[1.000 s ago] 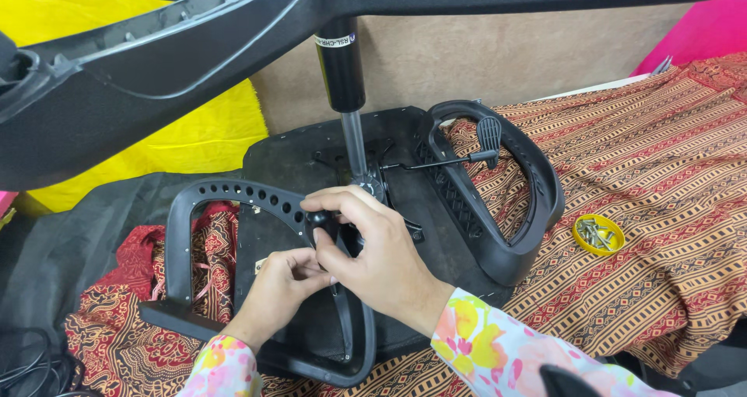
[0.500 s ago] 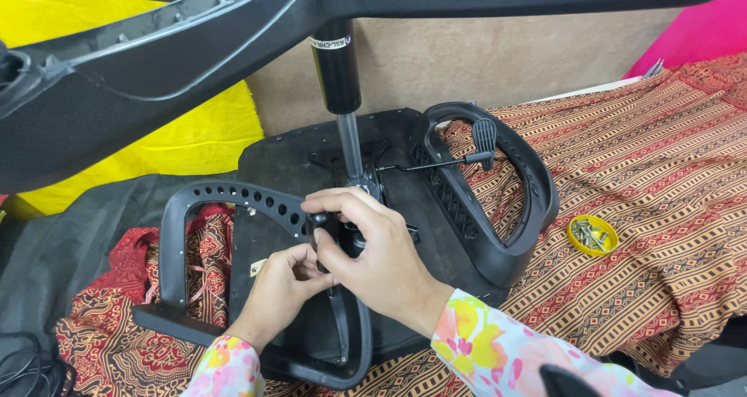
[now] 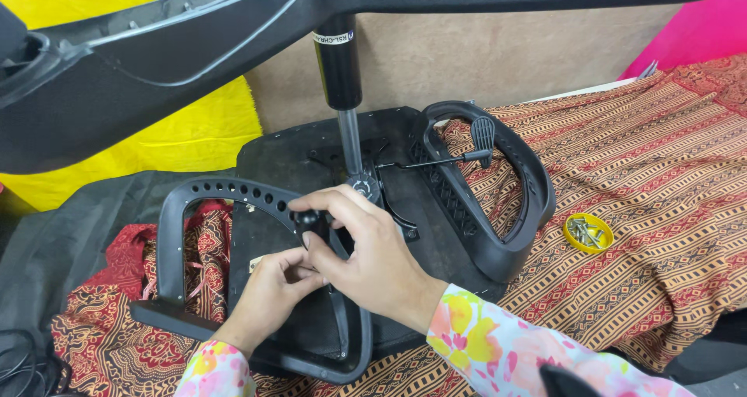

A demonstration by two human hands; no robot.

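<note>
While hands (image 3: 342,265) grip, armrest (image 3: 233,210) lengthwise toward viewer

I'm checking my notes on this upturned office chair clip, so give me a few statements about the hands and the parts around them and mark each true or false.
1. The right hand pinches a small black round knob at the perforated black plastic armrest. True.
2. The left hand rests on the small yellow round dish of screws. False: it is at the armrest beside the right hand; the dish lies apart on the patterned orange and brown cloth.
3. The black gas cylinder with its silver rod stands up from the black seat underside. True.
4. The dish is empty. False: it holds metal screws.
5. Both sleeves are plain white. False: they are floral.
</note>
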